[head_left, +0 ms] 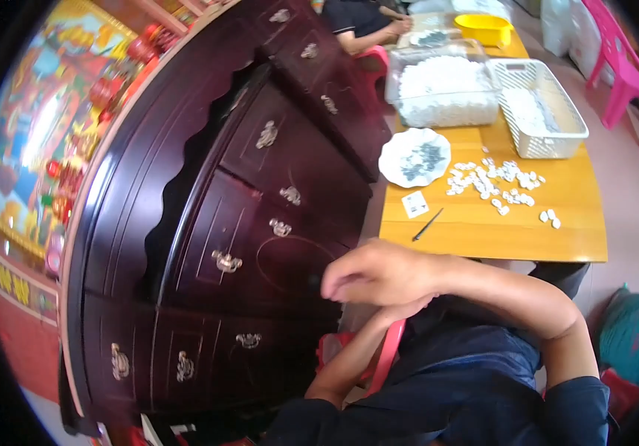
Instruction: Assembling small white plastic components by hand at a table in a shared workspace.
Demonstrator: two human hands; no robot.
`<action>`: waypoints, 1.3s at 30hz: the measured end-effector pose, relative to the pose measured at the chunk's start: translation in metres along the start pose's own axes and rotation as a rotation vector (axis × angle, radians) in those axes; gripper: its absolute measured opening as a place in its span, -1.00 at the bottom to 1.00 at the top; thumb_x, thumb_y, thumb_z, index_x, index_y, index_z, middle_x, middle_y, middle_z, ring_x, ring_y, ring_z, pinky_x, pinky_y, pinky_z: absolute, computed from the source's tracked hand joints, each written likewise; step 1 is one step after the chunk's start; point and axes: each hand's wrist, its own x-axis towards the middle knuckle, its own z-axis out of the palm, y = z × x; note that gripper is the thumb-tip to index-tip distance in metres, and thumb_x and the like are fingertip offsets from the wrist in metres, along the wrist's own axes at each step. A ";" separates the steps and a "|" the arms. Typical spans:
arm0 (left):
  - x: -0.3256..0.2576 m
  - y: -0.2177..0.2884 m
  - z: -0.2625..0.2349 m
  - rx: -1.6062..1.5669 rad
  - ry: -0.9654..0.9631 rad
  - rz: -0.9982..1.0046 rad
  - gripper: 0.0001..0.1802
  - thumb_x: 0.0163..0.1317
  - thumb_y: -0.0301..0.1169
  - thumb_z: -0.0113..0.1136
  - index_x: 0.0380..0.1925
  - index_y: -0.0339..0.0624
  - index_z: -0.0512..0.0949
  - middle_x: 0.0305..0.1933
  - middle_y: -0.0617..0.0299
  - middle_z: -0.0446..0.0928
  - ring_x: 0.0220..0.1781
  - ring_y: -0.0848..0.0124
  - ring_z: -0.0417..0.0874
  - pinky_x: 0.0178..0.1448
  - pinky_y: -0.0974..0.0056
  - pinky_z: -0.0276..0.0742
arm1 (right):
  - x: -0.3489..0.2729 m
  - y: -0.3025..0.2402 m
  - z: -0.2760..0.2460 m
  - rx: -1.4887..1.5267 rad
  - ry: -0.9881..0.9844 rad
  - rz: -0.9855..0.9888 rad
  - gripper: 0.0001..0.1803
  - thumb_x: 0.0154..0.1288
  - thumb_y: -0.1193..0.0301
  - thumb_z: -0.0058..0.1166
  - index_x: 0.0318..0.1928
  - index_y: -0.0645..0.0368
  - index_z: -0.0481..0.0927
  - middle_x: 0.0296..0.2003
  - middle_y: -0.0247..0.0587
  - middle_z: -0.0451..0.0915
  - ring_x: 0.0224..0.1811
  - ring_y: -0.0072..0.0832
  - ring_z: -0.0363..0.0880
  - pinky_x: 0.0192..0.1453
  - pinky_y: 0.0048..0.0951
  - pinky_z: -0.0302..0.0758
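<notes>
My right hand (379, 273) is held in front of the table's near edge, its fingers curled and somewhat blurred. Whether anything sits inside the curl is hidden. Beneath its wrist, my left hand (406, 308) crosses under and seems to touch the right forearm; its fingers are mostly covered. On the yellow wooden table (483, 236) beyond lie a thin dark pointed tool (428, 224), perhaps tweezers, and a small white printed square (414, 204). Many small white pieces (486, 176) are scattered there. A white scalloped plate (392, 160) holds a pile of small grey-green pieces (425, 159).
A clear bin (444, 117) of white pieces and a white slotted basket (561, 145) stand farther back, before a yellow basin (483, 30). Another person (364, 22) sits at the far left. Dark drawers (260, 245) rise close on my left; a pink chair (620, 82) stands right.
</notes>
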 end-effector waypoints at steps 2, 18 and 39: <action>0.117 0.060 0.035 0.160 -0.037 -0.024 -0.64 0.41 -0.43 0.21 0.17 -0.27 0.57 0.00 0.21 0.68 -0.08 0.57 0.66 0.01 0.47 0.58 | -0.052 0.012 -0.035 0.117 0.170 0.182 -0.81 0.44 0.45 0.17 0.00 0.19 0.69 -0.19 -0.31 0.74 -0.10 -0.60 0.67 0.03 -0.47 0.60; 0.273 0.121 0.040 0.325 0.102 0.185 -0.84 0.24 -0.55 0.31 -0.17 -0.31 0.68 -0.41 0.15 0.62 -0.50 0.46 0.58 -0.36 0.36 0.49 | -0.272 0.071 -0.100 0.451 0.943 0.558 -0.82 0.54 0.43 0.10 -0.01 0.29 0.62 -0.21 -0.34 0.68 -0.12 -0.62 0.61 0.10 -0.55 0.55; 0.373 0.147 0.082 0.625 -0.016 0.514 -0.91 0.21 -0.46 0.33 -0.28 -0.08 0.71 -0.27 0.18 0.68 -0.30 0.15 0.72 -0.23 0.15 0.64 | -0.286 0.078 -0.101 0.605 0.916 0.520 -0.80 0.55 0.41 0.09 0.00 0.29 0.63 -0.22 -0.37 0.67 -0.14 -0.65 0.64 0.09 -0.52 0.60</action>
